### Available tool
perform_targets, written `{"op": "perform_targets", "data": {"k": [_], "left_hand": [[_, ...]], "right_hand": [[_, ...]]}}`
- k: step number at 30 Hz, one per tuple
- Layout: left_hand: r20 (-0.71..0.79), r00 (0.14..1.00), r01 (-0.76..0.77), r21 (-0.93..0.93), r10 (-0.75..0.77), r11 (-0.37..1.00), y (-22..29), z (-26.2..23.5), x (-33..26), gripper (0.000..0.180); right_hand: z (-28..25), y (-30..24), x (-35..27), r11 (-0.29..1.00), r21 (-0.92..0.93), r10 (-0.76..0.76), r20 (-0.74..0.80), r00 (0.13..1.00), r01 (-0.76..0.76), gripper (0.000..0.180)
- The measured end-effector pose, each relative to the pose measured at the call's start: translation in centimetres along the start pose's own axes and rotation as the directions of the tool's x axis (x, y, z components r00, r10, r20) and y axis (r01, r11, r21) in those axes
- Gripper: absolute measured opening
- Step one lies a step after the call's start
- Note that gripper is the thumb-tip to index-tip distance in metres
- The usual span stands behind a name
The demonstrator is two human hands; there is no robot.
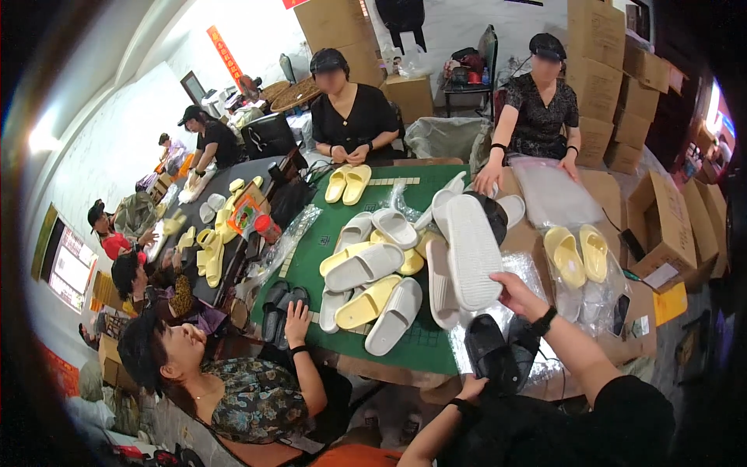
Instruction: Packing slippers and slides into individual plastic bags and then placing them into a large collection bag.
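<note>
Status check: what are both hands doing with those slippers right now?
Right hand holds white slipper sole-up over green table. Left hand grips black slipper. Loose slipper pile lies just beyond.

At a green table (327,241) heaped with foam slippers, your right hand (520,294) lifts a white slipper (470,251) sole-up above the pile, gripping it at its near end. Your left hand (471,387), low by the table edge, grasps a black slipper (492,354) just below the white one. Loose white and yellow slippers (372,289) cover the cloth in front of you; a bagged yellow pair (576,253) lies on cardboard to the right. A seated person's hand (296,314) rests on a dark pair (278,305) at your left. Across the table, two people in black sit before stacked cardboard boxes (597,47).
</note>
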State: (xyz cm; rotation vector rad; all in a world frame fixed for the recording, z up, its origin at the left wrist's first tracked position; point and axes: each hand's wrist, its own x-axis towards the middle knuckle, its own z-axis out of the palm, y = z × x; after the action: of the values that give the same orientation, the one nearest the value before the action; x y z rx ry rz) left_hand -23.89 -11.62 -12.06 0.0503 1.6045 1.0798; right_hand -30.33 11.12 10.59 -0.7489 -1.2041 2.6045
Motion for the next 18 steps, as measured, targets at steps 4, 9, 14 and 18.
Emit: {"op": "perform_targets", "data": {"k": [4, 9, 14, 18], "left_hand": [[-0.016, 1.000, -0.006, 0.095, 0.008, 0.995, 0.6, 1.0, -0.4, 0.051], [-0.094, 0.994, -0.054, 0.064, 0.060, 0.996, 0.0, 1.7, -0.5, 0.060], [0.025, 1.000, -0.015, -0.010, 0.015, 1.000, -0.6, -0.1, -0.2, 0.051], [0.053, 0.998, 0.044, -0.120, -0.037, 0.992, -0.2, 0.9, -0.9, 0.035]], "right_hand": [[3.2, -1.2, 3.2, 1.000, -0.007, 0.003, 0.051, 0.999, -0.002, 0.029], [7.7, -3.3, 6.5, 0.993, -0.101, -0.050, 0.105, 0.993, 0.060, 0.033], [10.7, -1.3, 9.3, 0.988, -0.095, -0.105, 0.160, 0.981, 0.122, 0.041], [7.5, 3.0, 10.8, 0.973, -0.117, -0.182, 0.144, 0.973, 0.199, 0.060]]}}
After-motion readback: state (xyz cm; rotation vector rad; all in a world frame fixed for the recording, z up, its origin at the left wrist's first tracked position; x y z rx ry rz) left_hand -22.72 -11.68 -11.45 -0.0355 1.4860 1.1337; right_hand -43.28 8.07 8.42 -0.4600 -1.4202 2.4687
